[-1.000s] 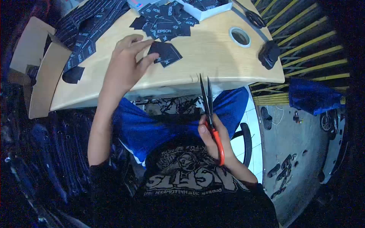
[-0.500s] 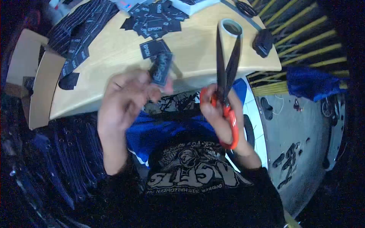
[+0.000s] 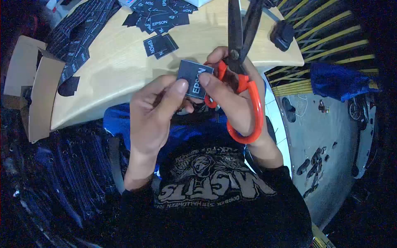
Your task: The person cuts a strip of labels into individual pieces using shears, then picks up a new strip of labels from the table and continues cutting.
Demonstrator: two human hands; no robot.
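One EPSON label [image 3: 194, 80], dark with pale lettering, above the table's near edge: clamped between thumb and fingers of the left hand [image 3: 159, 109] and also of the right hand [image 3: 233, 97], which carries red-handled scissors [image 3: 236, 58] (blades parted, pointing far). Label pile [image 3: 159, 18] beyond, far left.

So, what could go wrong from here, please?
The right hand pinches the label while also holding the scissors, so either might slip. The scissors' blades stand apart, so a careless turn could perhaps nick a finger. The left hand grips the label too, and uneven pulling might crease it.
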